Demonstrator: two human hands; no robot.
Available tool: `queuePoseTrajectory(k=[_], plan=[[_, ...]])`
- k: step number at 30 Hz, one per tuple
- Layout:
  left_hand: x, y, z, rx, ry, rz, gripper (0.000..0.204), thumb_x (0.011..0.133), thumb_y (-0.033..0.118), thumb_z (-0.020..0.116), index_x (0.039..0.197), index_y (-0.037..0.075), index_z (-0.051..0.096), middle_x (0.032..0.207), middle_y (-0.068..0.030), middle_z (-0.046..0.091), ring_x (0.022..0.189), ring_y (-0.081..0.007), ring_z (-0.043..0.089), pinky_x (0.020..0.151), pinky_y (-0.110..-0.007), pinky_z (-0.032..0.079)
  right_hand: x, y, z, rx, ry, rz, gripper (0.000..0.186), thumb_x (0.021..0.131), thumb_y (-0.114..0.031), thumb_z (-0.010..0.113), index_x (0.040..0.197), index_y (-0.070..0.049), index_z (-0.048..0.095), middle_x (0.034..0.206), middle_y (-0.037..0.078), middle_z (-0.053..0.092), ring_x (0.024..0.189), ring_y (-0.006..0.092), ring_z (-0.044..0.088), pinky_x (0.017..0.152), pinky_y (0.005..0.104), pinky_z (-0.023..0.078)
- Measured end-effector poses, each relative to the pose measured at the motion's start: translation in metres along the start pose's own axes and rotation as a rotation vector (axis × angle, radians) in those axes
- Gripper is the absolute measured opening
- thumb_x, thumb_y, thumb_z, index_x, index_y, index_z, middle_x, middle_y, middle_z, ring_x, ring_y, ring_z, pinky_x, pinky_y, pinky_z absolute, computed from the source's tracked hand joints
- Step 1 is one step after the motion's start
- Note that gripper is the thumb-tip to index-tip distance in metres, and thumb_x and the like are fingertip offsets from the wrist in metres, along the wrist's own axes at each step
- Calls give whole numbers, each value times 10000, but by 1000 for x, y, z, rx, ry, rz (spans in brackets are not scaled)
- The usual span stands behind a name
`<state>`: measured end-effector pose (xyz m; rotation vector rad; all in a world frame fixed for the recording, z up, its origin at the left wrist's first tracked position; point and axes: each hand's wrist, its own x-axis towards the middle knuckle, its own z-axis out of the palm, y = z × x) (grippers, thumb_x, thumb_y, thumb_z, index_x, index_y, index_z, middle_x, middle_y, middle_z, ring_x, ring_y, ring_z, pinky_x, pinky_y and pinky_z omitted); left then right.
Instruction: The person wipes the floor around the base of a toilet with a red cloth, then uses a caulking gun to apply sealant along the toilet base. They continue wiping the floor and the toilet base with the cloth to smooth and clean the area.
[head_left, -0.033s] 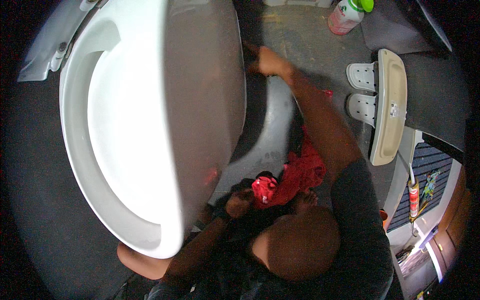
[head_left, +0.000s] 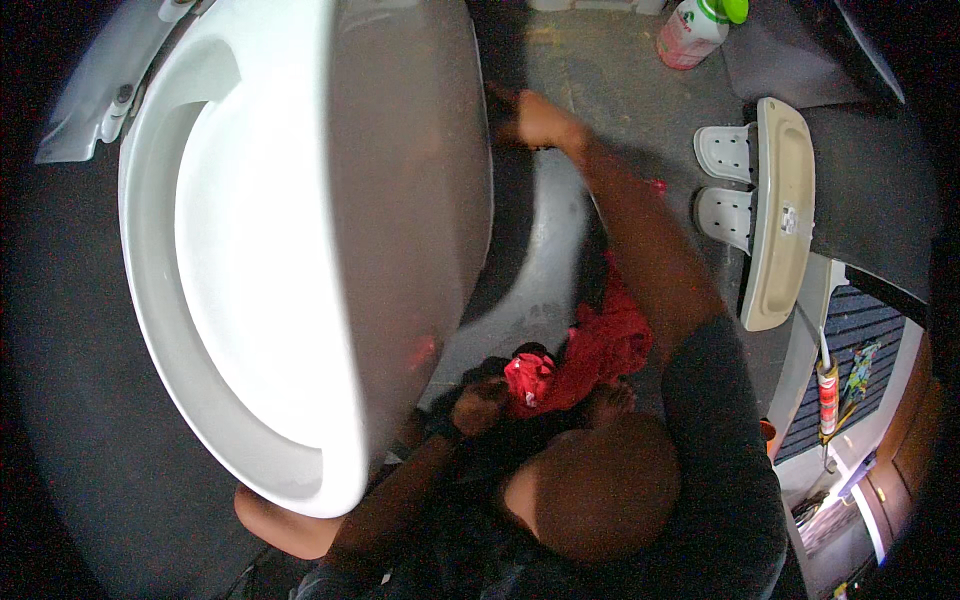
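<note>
A big white basin [head_left: 150, 260] with a smooth, shaded outer side fills the left half. Beyond its right edge, my right hand [head_left: 545, 120] reaches into the dark gap behind that side. Shadow hides its fingertips and whatever they touch. Low in the middle, my left hand [head_left: 480, 407] is curled closed beside a bunched red cloth [head_left: 610, 340]. I cannot make out what it holds, if anything. A dark band circles the left wrist. Between basin and cloth shows a pale grey, curved surface [head_left: 530, 300], wet-looking in places.
My bent knee [head_left: 600, 490] is close below the cloth. Right of my arm stand white clogs [head_left: 722, 152] by a beige tray-like piece [head_left: 780, 230]. A green-capped bottle [head_left: 690, 35] is at the far right, a sealant tube [head_left: 828, 400] on a dark striped mat [head_left: 860, 330].
</note>
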<state>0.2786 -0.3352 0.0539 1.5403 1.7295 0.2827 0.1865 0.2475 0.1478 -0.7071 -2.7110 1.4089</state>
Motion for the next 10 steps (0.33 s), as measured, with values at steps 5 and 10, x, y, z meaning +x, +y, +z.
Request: queuePoseTrajectory(k=[5, 10], plan=[[22, 18, -27, -398, -95, -258, 325, 1018, 245, 509, 1290, 104, 615, 1167, -180, 676, 1066, -372, 651, 917, -470, 532, 20, 19, -5, 43, -68, -52, 902, 806, -228, 746, 1587, -143, 301, 1171, 251, 690, 730, 295, 688, 684, 417, 574], [-22, 96, -78, -395, -207, -468, 404, 996, 369, 550, 1298, 112, 629, 1228, -193, 667, 1096, -396, 649, 941, -481, 528, 54, 31, 0, -96, 297, -428, 872, 824, -219, 715, 1586, -156, 296, 1149, 261, 697, 807, 347, 722, 686, 451, 583]])
